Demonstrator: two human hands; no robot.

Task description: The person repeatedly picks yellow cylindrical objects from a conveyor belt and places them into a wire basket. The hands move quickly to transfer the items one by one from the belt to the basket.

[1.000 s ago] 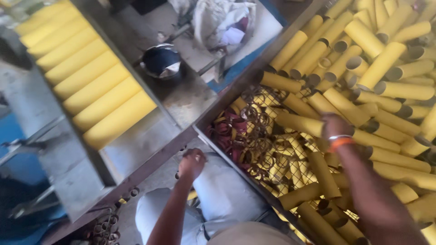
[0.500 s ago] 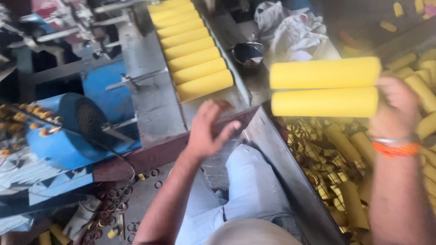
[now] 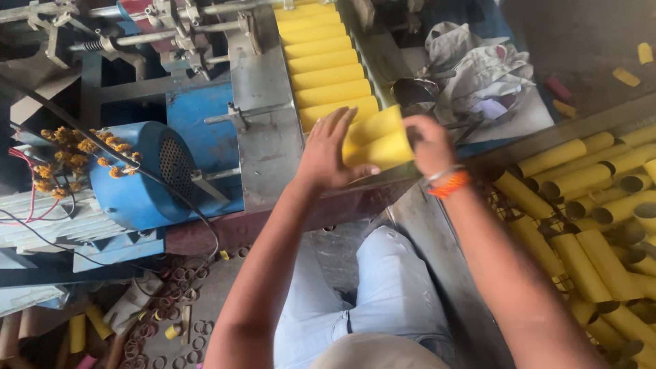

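Head view: two yellow tubes are being held side by side between both hands, just at the near end of a row of six yellow tubes lying crosswise in the grey metal feed channel of the machine. The left hand is pressing flat against the tubes' left ends, fingers extended and spread, forearm reaching up from the lower centre. The right hand, wearing an orange wristband, is curling closed around the tubes' right ends, its forearm crossing diagonally from the lower right. The held tubes are touching the nearest tube of the row. At left a blue motor housing is sitting close beside the channel; at right a bin of loose yellow tubes, too many and too overlapped to count, is lying past the channel's outer edge. A crumpled cloth is resting above the right hand.
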